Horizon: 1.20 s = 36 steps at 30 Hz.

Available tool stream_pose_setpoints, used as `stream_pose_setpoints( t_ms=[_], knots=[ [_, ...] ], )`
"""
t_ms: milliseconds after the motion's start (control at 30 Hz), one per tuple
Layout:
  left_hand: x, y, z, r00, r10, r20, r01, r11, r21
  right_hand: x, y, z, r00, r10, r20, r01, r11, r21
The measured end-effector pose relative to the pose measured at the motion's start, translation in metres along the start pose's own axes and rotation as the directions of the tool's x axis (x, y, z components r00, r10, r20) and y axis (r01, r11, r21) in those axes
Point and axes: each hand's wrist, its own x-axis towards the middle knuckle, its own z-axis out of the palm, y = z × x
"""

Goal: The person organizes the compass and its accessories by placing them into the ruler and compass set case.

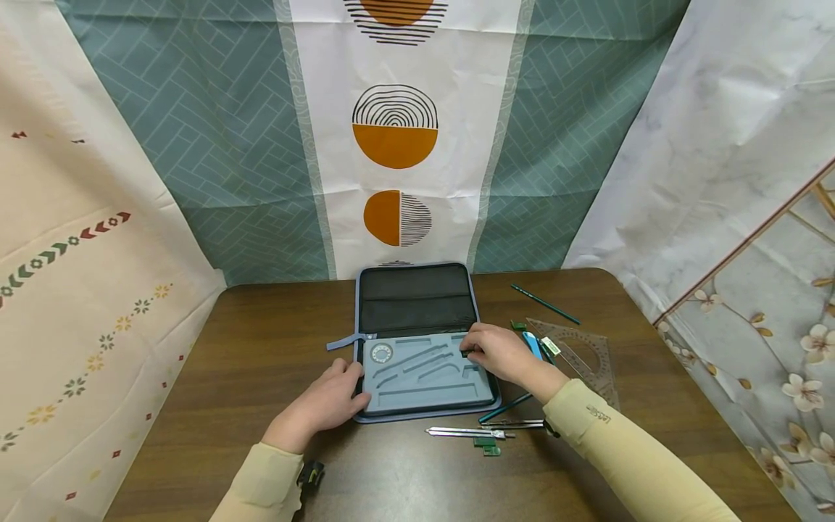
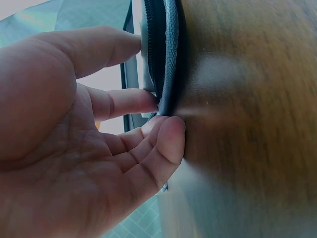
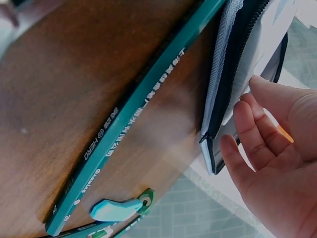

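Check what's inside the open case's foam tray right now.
The foam tray shows mostly empty shaped slots and a round dial-like piece at its upper left. The right hand covers the tray's right edge, pinching something small and dark; slots beneath stay hidden.

A brown wooden surface (image 1: 261, 348) carries a green pencil (image 1: 545, 304) at two o'clock, a clear set square (image 1: 580, 351) at three, and a metal compass (image 1: 466, 433) at five. Patterned cloths (image 1: 394, 130) hang behind.
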Motion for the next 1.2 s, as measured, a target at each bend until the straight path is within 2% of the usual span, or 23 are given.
stream_pose_setpoints(
  t_ms=[367,633,967,1200],
  knots=[
    [0.000,-0.001,0.000,1.000,-0.002,0.003,0.002,1.000,0.009,-0.003,0.004,0.001,1.000,-0.004,-0.010,0.005,1.000,0.026],
    [0.000,-0.001,0.000,1.000,0.006,0.002,-0.006,1.000,0.009,-0.008,0.016,-0.008,0.997,0.014,-0.073,-0.012,1.000,0.023],
    [0.000,-0.001,0.000,1.000,-0.001,0.003,0.001,1.000,0.011,-0.018,0.041,-0.020,0.981,0.099,-0.169,-0.108,0.993,-0.043],
    [0.001,-0.003,0.001,1.000,0.010,-0.005,-0.010,1.000,0.009,-0.026,0.061,-0.019,0.966,0.195,-0.171,-0.214,0.971,-0.103]
  ],
)
